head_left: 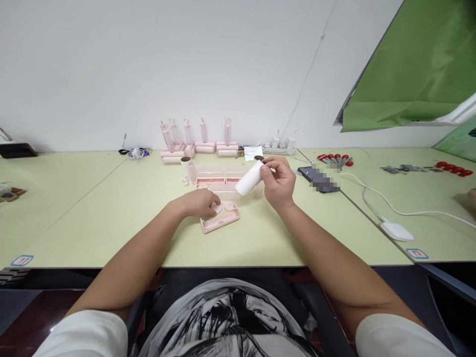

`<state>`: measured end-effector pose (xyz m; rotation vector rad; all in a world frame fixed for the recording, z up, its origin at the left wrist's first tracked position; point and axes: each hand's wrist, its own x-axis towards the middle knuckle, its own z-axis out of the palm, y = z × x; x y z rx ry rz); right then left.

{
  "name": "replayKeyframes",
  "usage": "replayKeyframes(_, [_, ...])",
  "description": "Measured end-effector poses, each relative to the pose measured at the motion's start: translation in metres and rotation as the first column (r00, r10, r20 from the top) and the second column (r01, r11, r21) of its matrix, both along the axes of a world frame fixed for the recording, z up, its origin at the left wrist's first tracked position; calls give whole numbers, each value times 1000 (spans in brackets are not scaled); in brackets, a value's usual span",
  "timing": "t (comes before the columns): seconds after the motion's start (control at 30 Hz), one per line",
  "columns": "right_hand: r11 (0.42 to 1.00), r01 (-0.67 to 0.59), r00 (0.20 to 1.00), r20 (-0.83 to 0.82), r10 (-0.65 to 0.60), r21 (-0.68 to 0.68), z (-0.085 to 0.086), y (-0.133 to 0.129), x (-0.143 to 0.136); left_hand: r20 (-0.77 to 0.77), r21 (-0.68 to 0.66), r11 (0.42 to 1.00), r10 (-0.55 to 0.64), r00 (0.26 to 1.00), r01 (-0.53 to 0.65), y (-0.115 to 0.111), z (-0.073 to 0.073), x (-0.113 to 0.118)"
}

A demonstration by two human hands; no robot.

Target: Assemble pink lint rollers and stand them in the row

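Note:
My right hand [279, 182] is closed on the upper end of a white paper roll [249, 179], which is tilted above the table. Curled over a round pink disc [216, 208], my left hand [201, 202] has its fingertips at the disc's edge. Another pink disc [229, 206] lies just right of it. Below both discs sits an open pink casing [220, 221]. Pink trays [210, 182] and a clear cover lie behind my hands, partly hidden by the roll.
Pink rollers with upright handles [227, 133] line the wall. Another roll [189, 169] stands left of the trays. A phone [319, 179], red-ended tools [335, 159], white cables and a white charger [396, 230] lie to the right.

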<state>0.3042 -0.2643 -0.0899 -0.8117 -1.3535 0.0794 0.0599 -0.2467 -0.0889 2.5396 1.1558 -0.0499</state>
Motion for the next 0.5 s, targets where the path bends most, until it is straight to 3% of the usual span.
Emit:
replayKeyframes(0.27, [999,-32,999,22,32,-3,-1,0,-1,-79,-100,991,86,993,-94,-5,7,0])
replayKeyframes(0.5, [999,-41,999,31,42,-28,-2,-1,-2,-18,-126,988,92,996,-94,-3,7,-5])
